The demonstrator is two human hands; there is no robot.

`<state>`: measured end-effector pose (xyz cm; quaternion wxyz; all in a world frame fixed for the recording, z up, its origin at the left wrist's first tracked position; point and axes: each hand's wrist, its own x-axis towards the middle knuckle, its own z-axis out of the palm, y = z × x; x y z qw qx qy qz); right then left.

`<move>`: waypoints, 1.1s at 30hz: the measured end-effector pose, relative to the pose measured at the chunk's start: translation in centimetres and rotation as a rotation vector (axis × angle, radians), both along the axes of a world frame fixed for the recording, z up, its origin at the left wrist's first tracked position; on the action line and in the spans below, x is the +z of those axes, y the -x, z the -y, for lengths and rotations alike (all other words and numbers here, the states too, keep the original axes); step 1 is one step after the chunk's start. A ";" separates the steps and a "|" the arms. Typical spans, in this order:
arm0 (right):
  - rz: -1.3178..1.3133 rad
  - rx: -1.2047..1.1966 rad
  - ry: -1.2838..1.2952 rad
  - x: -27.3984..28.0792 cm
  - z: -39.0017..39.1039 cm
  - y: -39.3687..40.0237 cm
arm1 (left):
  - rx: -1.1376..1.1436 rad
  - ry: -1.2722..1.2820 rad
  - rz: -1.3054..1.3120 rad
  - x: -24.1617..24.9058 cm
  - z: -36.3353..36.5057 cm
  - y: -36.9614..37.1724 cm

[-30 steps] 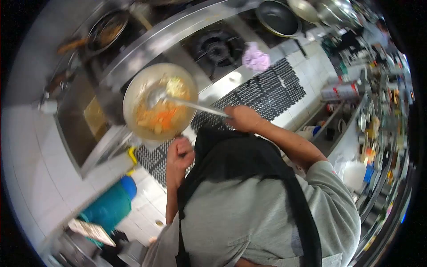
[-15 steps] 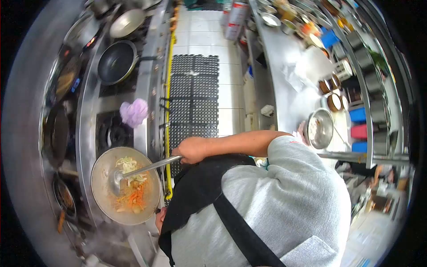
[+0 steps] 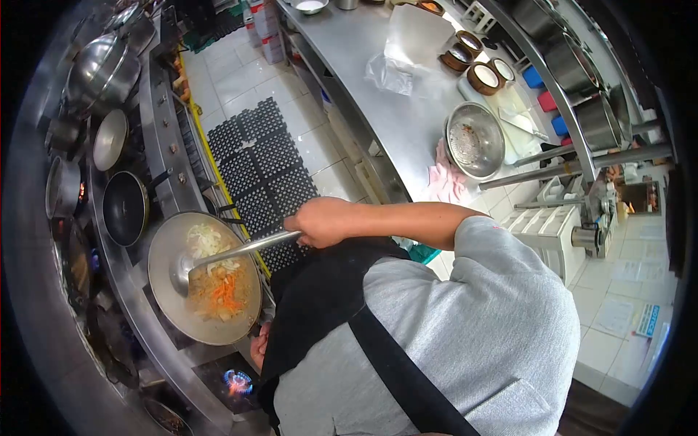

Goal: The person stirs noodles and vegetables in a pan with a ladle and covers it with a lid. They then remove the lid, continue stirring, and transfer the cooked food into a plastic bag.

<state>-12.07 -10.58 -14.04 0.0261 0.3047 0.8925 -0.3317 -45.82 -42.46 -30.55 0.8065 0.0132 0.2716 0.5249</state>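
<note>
A wide, pale-coated wok (image 3: 169, 309) is tilted in front of me above the stove edge. Shredded carrot (image 3: 227, 294) and pale sliced vegetables (image 3: 207, 242) lie in it with a brownish mixture. My right hand (image 3: 320, 221) is closed around the long metal handle of a ladle (image 3: 251, 245), whose bowl rests in the wok against the food. At the wok's near rim, my left hand (image 3: 259, 346) is closed, partly hidden by my black apron (image 3: 327, 291); its grip on the wok handle is mostly covered.
A lit burner (image 3: 237, 381) shows blue flame just below the wok. A black frying pan (image 3: 125, 208) and a pale pan (image 3: 110, 139) sit on the stove. Rubber mats (image 3: 254, 156) cover the floor. A steel bowl (image 3: 475, 140) stands on the metal counter (image 3: 356, 54) beside a pink cloth (image 3: 445, 178).
My view has turned rightward. The wok has moved along the stove, closer to the black pan, with the ladle still in it. A lit burner has come into view; the purple cloth no longer shows.
</note>
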 end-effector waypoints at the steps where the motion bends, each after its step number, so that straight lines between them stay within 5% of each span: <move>1: 0.016 -0.031 0.019 0.1 0.1 -0.4 | -0.198 -0.046 -0.465 -1.2 -0.1 1.7; 2: 0.032 -0.059 0.038 0.0 0.2 -0.6 | -0.203 -0.054 -0.461 0.9 -1.3 0.9; 4: 0.011 -0.075 0.042 -0.6 0.7 -1.0 | -0.127 0.331 -0.486 7.8 -3.9 -1.7; 5: 0.009 -0.109 0.051 -0.7 1.1 -1.1 | -0.133 0.335 -0.487 5.8 -3.5 -1.1; 7: 0.009 -0.174 0.096 -1.2 2.1 -1.1 | 0.059 0.301 0.166 0.7 -1.5 0.9; 9: -0.016 -0.243 0.110 -1.7 5.0 1.2 | -0.049 0.327 -0.441 5.5 -1.9 1.7; 13: -0.090 -0.299 0.178 -2.8 9.7 6.4 | 0.029 0.372 0.269 7.3 0.4 6.1; 15: -0.045 -0.419 0.344 -3.1 11.4 7.6 | -0.051 0.335 0.003 6.6 1.5 7.9; 18: -0.143 -0.460 0.357 -2.0 12.6 8.9 | -0.009 0.378 0.226 6.5 1.2 8.6; 33: 0.063 -0.497 0.206 2.4 19.2 8.1 | -0.146 0.298 0.358 4.5 -4.4 12.0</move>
